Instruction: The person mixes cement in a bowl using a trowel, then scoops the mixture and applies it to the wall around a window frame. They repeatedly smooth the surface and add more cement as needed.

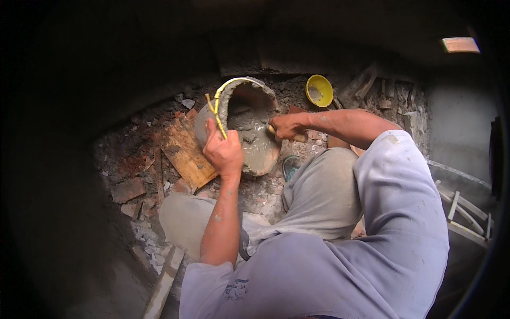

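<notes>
A mortar-caked bucket [256, 169] is tipped on its side, its mouth turned toward me. Wet grey mortar [254, 139] lies inside it. My left hand [224, 152] is closed on the bucket's left rim, beside the yellow cord [217, 110] tied there as a handle. At the right side of the mouth, my right hand [288, 126] grips the wooden handle of a trowel [301, 137]. The trowel's blade reaches toward the mortar and is hard to make out.
Behind the bucket to the right sits a small yellow bowl [319, 91]. A stained wooden board [187, 149] lies left of the bucket among bricks [128, 190] and rubble. A pale wooden strip [164, 280] is at lower left; a pale frame [467, 218] stands at right.
</notes>
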The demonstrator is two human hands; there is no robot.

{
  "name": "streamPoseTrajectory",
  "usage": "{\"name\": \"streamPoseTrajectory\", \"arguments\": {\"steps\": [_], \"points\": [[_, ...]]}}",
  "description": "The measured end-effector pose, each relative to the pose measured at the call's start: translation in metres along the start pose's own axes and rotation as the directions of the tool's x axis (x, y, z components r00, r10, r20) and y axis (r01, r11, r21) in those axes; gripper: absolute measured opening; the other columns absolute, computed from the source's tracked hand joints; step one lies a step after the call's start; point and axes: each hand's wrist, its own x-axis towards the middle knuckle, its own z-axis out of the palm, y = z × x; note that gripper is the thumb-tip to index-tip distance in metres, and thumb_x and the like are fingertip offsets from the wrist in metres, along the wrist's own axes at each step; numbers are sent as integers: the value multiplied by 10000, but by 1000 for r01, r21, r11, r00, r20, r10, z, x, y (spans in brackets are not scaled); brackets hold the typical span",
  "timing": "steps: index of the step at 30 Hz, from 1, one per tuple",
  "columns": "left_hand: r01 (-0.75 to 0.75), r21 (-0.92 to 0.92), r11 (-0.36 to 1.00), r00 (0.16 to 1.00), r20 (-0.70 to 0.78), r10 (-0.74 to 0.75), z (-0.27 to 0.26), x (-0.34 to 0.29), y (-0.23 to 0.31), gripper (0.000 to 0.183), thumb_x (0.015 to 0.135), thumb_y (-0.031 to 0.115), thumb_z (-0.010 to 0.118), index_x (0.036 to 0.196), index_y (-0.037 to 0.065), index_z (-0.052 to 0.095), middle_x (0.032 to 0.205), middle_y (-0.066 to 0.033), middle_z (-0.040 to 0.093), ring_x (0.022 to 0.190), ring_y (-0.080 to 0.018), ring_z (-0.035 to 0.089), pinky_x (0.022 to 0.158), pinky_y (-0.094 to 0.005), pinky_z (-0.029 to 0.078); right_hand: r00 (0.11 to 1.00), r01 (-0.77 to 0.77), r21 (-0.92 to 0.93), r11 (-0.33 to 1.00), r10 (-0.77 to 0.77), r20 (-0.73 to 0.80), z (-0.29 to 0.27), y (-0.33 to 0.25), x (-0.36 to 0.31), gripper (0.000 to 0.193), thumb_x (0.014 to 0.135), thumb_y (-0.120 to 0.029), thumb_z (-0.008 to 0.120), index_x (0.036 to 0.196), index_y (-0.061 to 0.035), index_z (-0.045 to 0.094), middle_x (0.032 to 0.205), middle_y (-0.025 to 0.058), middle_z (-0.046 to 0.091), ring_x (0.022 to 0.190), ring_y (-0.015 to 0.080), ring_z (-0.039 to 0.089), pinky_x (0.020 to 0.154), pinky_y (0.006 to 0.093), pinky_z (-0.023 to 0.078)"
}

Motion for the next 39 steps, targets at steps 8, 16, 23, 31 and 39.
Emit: {"name": "streamPoseTrajectory", "arguments": {"steps": [8,16,23,31,39], "points": [[74,-69,995,991,-105,-81,-15,9,-6,222,747,159,549,635,-26,501,511,-163,438,475,-239,406,512,-405,357,947,-297,954,-50,-147,287,48,-61,-7,98,804,-94,579,756,-32,520,600,21,506,468,98,505,394,268,448],[169,-44,985,982,-81,-172,-21,12,-10,206,747,151,579,667,-29,520,511,-91,416,490,-174,387,505,-370,349,905,-153,913,-378,-424,-24,33,-92,-3,94,856,-99,535,911,-66,466,639,-21,464,484,80,478,387,243,447],[186,-89,978,979,-61,-192,-28,21,-7,324,750,191,628,573,-6,440,515,-19,378,536,-116,368,505,-342,324,857,-179,772,-611,-482,-183,22,-64,-15,178,887,-202,476,974,-57,534,640,22,495,459,93,477,352,249,415],[156,-96,983,987,-24,-158,-28,19,4,238,748,169,586,646,-27,495,504,-62,406,508,-140,383,508,-350,347,979,-2,513,859,107,-175,-27,-65,-89,322,778,-97,567,1085,-38,487,690,137,583,637,273,630,545,401,524],[82,-19,996,996,23,-81,-19,17,-1,220,725,173,584,794,-31,628,604,-201,570,532,-319,554,574,-412,448,868,-327,10,945,304,-393,-71,-80,-40,377,821,-89,499,1195,-64,461,1006,235,639,899,407,633,749,472,512]]}}
